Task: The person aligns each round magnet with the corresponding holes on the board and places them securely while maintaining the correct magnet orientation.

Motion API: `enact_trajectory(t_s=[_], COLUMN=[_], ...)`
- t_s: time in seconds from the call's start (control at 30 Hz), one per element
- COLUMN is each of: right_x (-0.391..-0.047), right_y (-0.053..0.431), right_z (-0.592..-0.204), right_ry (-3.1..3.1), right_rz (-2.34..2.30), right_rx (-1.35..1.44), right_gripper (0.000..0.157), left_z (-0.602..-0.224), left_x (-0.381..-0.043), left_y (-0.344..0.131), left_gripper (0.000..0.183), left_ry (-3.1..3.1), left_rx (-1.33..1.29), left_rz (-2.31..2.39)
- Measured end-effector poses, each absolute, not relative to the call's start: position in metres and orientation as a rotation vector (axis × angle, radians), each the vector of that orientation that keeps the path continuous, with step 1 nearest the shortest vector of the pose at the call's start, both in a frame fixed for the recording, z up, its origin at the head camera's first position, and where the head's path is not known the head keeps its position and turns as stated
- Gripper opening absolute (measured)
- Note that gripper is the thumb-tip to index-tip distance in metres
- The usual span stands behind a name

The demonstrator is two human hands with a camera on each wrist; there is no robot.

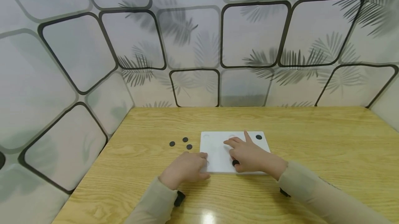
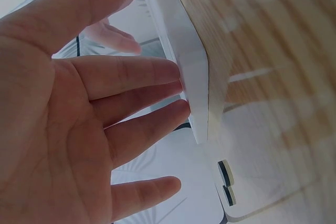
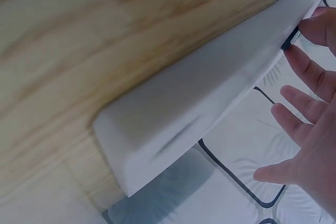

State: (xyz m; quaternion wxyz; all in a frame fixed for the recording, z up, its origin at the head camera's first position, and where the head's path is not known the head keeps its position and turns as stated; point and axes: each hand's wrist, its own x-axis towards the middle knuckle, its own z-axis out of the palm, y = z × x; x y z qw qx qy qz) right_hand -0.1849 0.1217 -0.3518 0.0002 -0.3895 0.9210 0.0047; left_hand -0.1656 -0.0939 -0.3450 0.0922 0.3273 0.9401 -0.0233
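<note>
A white rectangular board [image 1: 217,148] with shallow round recesses lies flat on the table. Over its front middle, my right hand [image 1: 250,155] pinches a small black disc [image 1: 235,162] between thumb and index finger, the other fingers spread out. The right wrist view shows this disc [image 3: 290,38] on edge, at or just above the board's surface. My left hand [image 1: 186,169] rests at the board's left side, its nearly straight fingertips touching the edge in the left wrist view. Another black disc [image 1: 258,137] sits at the board's far right corner.
Three loose black discs [image 1: 185,140] lie on the wooden table [image 1: 149,127], left of the board; two of them [image 2: 226,174] show in the left wrist view. Patterned walls [image 1: 193,44] stand behind and to the left of the table.
</note>
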Motion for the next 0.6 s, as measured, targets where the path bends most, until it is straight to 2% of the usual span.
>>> enact_trajectory(t_s=[0.6], right_x=[-0.1855], right_y=[0.1233], right_z=[-0.3550], right_ry=[2.901], right_rz=[-0.020], right_rx=[-1.214], right_gripper=[0.024], left_z=[-0.3444], left_x=[-0.1643], left_y=[-0.0936], left_gripper=[0.029], left_ry=[2.787], left_rx=[0.962], left_rz=[-0.067])
